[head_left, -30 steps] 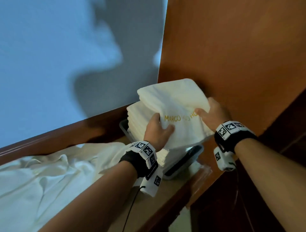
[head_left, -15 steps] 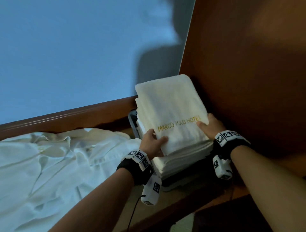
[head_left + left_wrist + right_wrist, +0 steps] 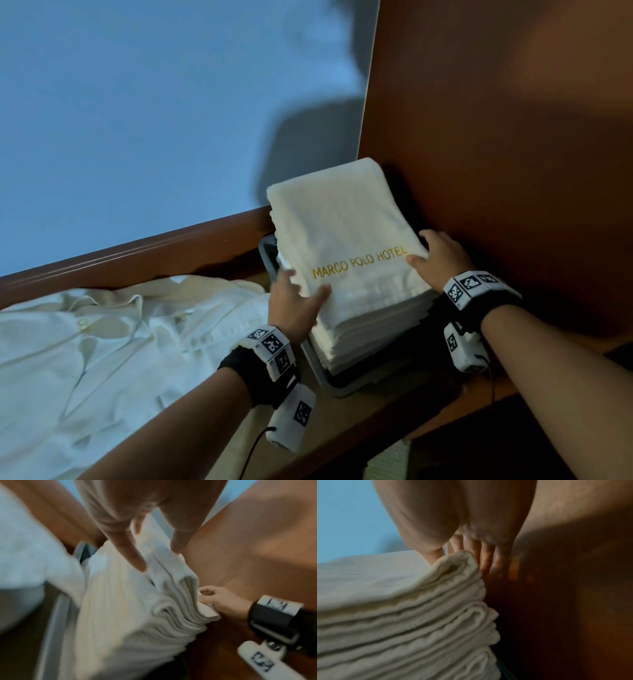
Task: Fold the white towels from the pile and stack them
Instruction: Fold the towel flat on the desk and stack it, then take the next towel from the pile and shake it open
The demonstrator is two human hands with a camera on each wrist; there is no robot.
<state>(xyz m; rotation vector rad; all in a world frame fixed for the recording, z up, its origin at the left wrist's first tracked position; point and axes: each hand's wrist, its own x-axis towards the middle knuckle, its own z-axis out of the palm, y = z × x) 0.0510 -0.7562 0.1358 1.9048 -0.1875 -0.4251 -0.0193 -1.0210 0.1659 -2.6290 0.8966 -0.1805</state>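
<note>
Top folded towel (image 3: 346, 240), gold hotel lettering up, sits on the stack (image 3: 370, 335) in the grey tray (image 3: 329, 380), tucked against the wooden panel (image 3: 496, 154). Left hand (image 3: 294, 301) has straight fingers spread at its near-left corner, thumb on top; right hand (image 3: 442, 263) lies relaxed at the right edge, gripping nothing. The unfolded pile (image 3: 102, 349) lies to the left.

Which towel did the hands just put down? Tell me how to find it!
Look at the corner where the blue wall meets the brown wooden panel. A stack of folded white towels sits there in a grey tray. It is the top towel, between the left hand and right hand, the only one showing gold letters, MARCO POLO HOTEL.
</note>
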